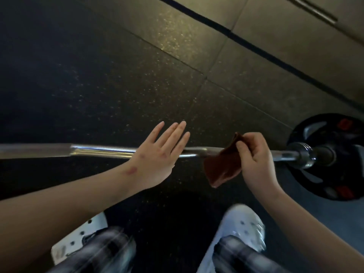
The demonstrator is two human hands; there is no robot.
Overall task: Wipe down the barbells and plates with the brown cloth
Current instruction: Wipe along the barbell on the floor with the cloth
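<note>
A chrome barbell (98,151) lies across the dark gym floor from left to right. A black weight plate (342,174) with red marks sits on its right end. My right hand (256,156) pinches a folded brown cloth (222,168), which hangs in front of the bar just left of the collar. My left hand (159,154) hovers flat over the middle of the bar, fingers straight and together, holding nothing. Whether the cloth touches the bar is unclear.
Dark speckled rubber floor tiles (137,75) stretch ahead. My two white perforated shoes (244,223) stand just behind the bar, blurred. A second metal bar (311,9) lies at the top right corner, beyond a black line (236,36) on the floor.
</note>
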